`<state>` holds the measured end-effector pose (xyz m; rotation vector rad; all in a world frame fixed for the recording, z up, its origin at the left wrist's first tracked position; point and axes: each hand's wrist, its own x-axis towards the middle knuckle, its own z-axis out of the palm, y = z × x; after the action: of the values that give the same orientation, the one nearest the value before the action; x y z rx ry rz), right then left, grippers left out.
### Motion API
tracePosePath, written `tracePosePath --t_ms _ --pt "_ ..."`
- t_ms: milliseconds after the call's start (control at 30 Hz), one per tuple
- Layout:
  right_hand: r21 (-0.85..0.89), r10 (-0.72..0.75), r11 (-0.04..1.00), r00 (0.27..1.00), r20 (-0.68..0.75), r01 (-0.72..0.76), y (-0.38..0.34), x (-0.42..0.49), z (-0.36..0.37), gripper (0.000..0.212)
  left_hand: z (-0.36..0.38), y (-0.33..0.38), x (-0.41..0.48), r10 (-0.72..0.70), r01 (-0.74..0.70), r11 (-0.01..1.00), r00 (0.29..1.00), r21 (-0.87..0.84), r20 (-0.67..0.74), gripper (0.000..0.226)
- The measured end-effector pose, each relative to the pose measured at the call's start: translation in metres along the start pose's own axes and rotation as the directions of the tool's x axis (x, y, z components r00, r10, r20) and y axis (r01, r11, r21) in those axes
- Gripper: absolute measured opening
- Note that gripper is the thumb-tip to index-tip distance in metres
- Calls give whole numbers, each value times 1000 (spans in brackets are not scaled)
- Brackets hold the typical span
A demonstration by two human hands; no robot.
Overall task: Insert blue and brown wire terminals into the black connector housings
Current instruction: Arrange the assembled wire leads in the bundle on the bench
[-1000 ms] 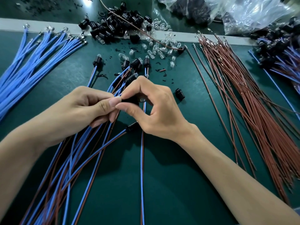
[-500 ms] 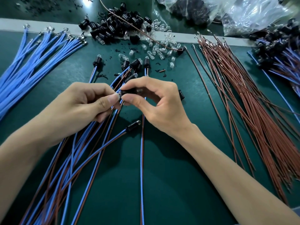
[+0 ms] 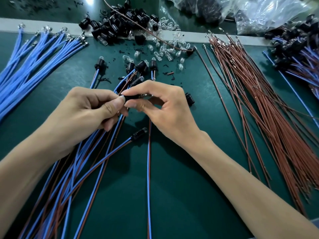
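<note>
My right hand (image 3: 165,111) pinches a small black connector housing (image 3: 132,97) between thumb and forefinger above the green mat. My left hand (image 3: 86,114) meets it from the left, fingers curled around a blue and brown wire pair (image 3: 119,121) that runs down under the palm. The joint between wires and housing is hidden by my fingertips. Several finished blue-brown assemblies (image 3: 138,136) with black housings lie under and below both hands.
A loose blue wire bundle (image 3: 34,62) lies at the left, a brown wire bundle (image 3: 259,107) at the right. Black housings (image 3: 120,26) and clear small bulbs (image 3: 164,50) are heaped at the back. One single housing (image 3: 189,99) sits just right of my right hand. Plastic bags (image 3: 259,12) top right.
Both hands have lifted slightly away from me, and the housing has come out from behind my right fingers. My left thumb still presses at its left end.
</note>
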<state>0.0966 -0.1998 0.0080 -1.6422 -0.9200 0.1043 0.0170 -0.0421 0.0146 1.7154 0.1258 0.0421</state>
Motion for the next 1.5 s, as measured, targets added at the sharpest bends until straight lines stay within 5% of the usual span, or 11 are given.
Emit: tracePosePath --t_ms 167,400,733,967,1500 --pt "39 -28 999 998 -49 30 -1 1 -3 25 7 6 -2 26 -25 998 1000 -51 15 44" --pt "-82 -93 992 995 -18 92 0 5 -8 10 5 3 -4 96 -85 988 992 127 -78 14" --pt "8 139 990 989 -57 -139 0 5 -11 15 16 5 -7 292 -200 852 948 485 -123 18" --pt "-9 203 978 964 -173 -208 1 12 -22 29 8 0 -5 303 -198 843 943 499 -137 17" --pt "394 248 897 966 -75 -200 -1 10 -22 22 -9 -1 -3 325 -204 804 937 558 -126 28"
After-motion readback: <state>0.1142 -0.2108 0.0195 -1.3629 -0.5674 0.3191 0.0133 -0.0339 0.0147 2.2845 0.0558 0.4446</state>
